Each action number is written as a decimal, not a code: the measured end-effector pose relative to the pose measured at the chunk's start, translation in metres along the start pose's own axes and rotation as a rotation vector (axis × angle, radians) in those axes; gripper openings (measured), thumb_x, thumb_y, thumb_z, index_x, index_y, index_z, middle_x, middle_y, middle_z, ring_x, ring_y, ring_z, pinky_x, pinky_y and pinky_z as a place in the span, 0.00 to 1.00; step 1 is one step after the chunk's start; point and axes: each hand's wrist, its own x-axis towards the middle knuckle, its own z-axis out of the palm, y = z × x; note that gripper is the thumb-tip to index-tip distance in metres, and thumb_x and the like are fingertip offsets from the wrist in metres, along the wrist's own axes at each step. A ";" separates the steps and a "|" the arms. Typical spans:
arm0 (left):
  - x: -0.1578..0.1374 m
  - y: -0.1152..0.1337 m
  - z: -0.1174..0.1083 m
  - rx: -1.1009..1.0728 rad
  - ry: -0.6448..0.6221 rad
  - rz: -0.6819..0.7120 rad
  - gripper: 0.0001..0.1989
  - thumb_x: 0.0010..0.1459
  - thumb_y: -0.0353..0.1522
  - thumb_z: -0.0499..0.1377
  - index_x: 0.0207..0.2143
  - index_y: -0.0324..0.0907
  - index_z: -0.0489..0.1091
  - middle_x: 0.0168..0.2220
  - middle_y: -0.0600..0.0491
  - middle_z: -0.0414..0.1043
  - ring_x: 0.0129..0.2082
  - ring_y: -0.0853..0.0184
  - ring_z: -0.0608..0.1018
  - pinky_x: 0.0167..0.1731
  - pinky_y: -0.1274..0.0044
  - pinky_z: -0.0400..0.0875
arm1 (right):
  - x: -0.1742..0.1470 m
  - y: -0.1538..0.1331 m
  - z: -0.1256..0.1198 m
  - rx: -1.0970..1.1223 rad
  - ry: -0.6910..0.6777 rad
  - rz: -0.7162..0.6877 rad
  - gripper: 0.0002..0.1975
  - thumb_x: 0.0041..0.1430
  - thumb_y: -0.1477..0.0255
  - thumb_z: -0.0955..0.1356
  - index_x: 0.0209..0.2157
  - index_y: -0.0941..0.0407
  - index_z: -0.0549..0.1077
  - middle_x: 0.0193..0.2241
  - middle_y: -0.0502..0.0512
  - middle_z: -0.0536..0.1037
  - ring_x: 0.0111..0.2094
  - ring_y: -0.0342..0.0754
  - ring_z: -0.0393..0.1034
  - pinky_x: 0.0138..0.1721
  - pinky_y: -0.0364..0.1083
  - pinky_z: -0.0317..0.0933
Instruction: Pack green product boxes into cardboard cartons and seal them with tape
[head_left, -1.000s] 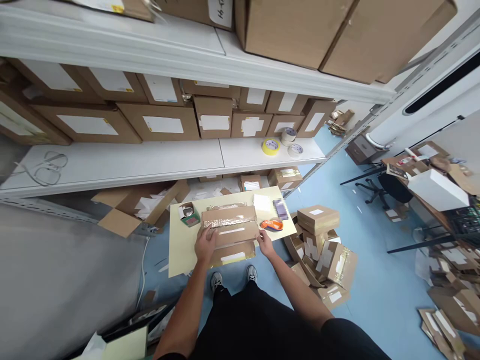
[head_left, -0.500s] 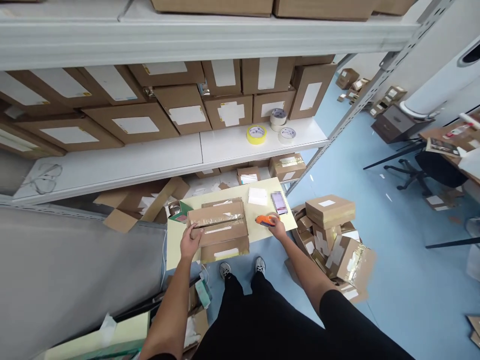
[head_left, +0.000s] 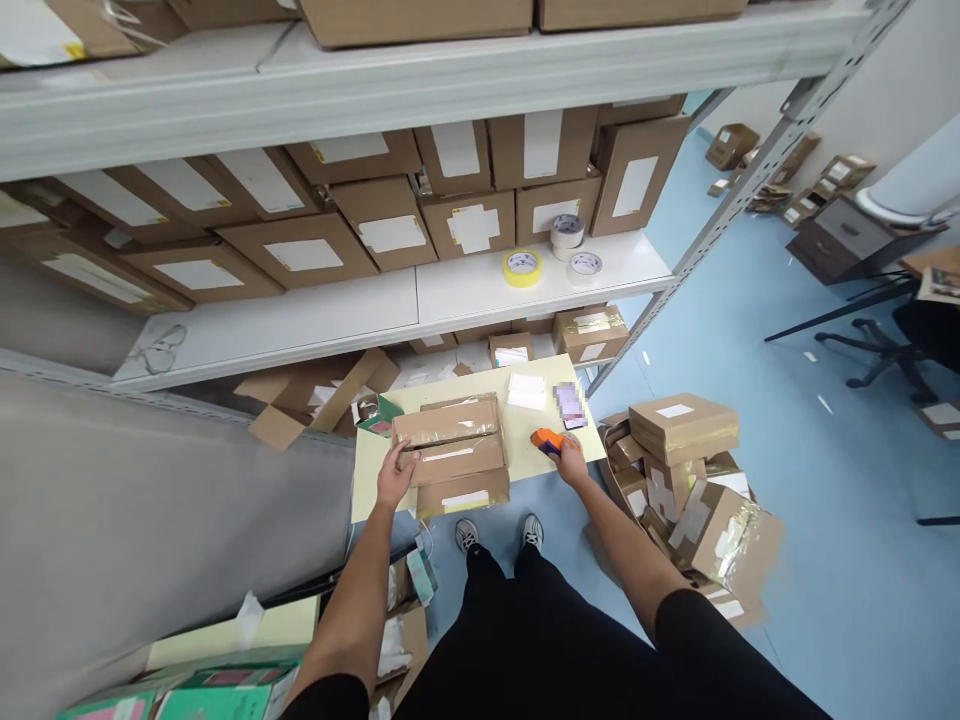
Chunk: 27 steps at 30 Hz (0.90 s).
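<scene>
A brown cardboard box [head_left: 457, 465] lies on a pale yellow tabletop [head_left: 531, 455], with clear tape on its upper panels and a dark seam between them. My left hand [head_left: 394, 476] grips the box's left edge, thumb and fingers on the cardboard near the seam. To the right of the box, my right hand [head_left: 571, 464] is closed around an orange tape dispenser [head_left: 548, 440], held just over the table. White paper slips [head_left: 527, 390] and a phone [head_left: 570, 404] with a blurred screen lie beyond it.
A green box [head_left: 376, 412] stands at the table's left end. Shelves behind hold labelled cartons [head_left: 304, 254] and several tape rolls, one yellow [head_left: 522, 266]. Piled cartons [head_left: 682, 425] occupy the floor at right. More boxes [head_left: 217, 700] lie at lower left.
My view has shifted left, so the scene sits farther right. The tape dispenser is tilted differently in my right hand. My left hand stays at the box's left edge.
</scene>
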 end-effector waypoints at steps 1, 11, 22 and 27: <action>0.000 0.000 0.001 -0.004 0.006 0.010 0.28 0.60 0.51 0.59 0.57 0.47 0.71 0.62 0.47 0.72 0.63 0.54 0.72 0.64 0.63 0.65 | -0.006 -0.002 -0.008 0.001 0.007 -0.021 0.15 0.51 0.63 0.76 0.35 0.55 0.71 0.39 0.65 0.81 0.48 0.68 0.74 0.54 0.64 0.63; -0.005 0.008 0.011 -0.034 0.005 0.076 0.26 0.61 0.49 0.57 0.57 0.46 0.71 0.60 0.46 0.72 0.62 0.56 0.72 0.64 0.63 0.65 | -0.056 -0.105 -0.014 0.097 -0.081 -0.309 0.30 0.61 0.52 0.70 0.58 0.56 0.69 0.51 0.66 0.78 0.53 0.65 0.72 0.55 0.59 0.65; -0.014 0.021 0.015 0.021 0.091 0.116 0.29 0.62 0.46 0.60 0.61 0.43 0.68 0.69 0.40 0.60 0.70 0.49 0.61 0.67 0.57 0.59 | -0.050 -0.176 0.078 0.118 -0.353 -0.361 0.35 0.58 0.53 0.73 0.63 0.52 0.68 0.51 0.59 0.80 0.51 0.60 0.73 0.52 0.55 0.67; -0.030 0.052 0.004 0.108 0.129 0.228 0.36 0.61 0.45 0.63 0.67 0.44 0.59 0.73 0.40 0.53 0.72 0.48 0.57 0.69 0.53 0.54 | -0.050 -0.174 0.084 0.086 -0.309 -0.316 0.33 0.56 0.53 0.74 0.59 0.51 0.71 0.49 0.58 0.81 0.48 0.59 0.74 0.52 0.55 0.66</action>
